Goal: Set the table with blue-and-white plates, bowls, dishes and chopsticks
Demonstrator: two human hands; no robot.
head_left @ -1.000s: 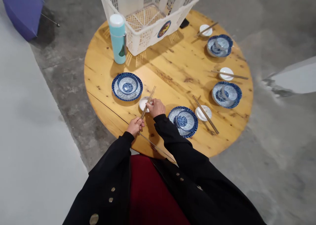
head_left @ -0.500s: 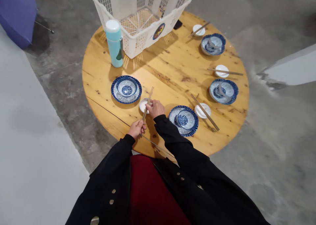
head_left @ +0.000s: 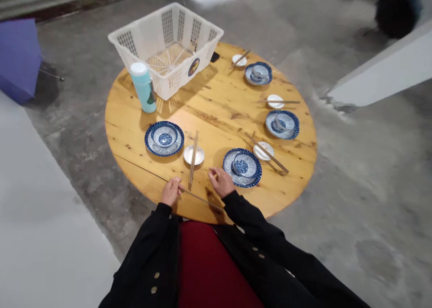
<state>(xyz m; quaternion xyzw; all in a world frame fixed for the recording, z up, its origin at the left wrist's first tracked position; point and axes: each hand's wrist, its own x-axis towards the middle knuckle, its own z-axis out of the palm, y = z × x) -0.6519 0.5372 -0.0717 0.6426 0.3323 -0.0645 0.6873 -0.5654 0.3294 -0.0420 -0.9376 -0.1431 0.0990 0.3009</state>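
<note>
My right hand [head_left: 221, 182] is held over the table's near side, its fingers apart and nothing in them. It is just left of a blue-and-white plate [head_left: 248, 180] that carries a patterned bowl [head_left: 245, 165]. Closed fingers on my left hand [head_left: 171, 192] hover by the table's near edge, beside a dark seam; whatever they hold, if anything, I cannot make out. Between and beyond both hands, a pair of chopsticks [head_left: 193, 159] lies across a small white dish [head_left: 200, 156]. Another blue-rimmed plate [head_left: 148, 145] with a bowl [head_left: 165, 138] stands to the left.
The round wooden table [head_left: 199, 112] also bears a white plastic basket [head_left: 168, 85], a turquoise flask [head_left: 143, 88] and a dark phone [head_left: 215, 56]. More plates, bowls, dishes and chopsticks line its right side. A purple umbrella [head_left: 18, 58] and a white pillar [head_left: 381, 85] stand nearby.
Both hands have let go of the chopsticks, which now rest across the small dish. My hands have drawn back toward the near edge. The view has tilted up, showing more floor beyond.
</note>
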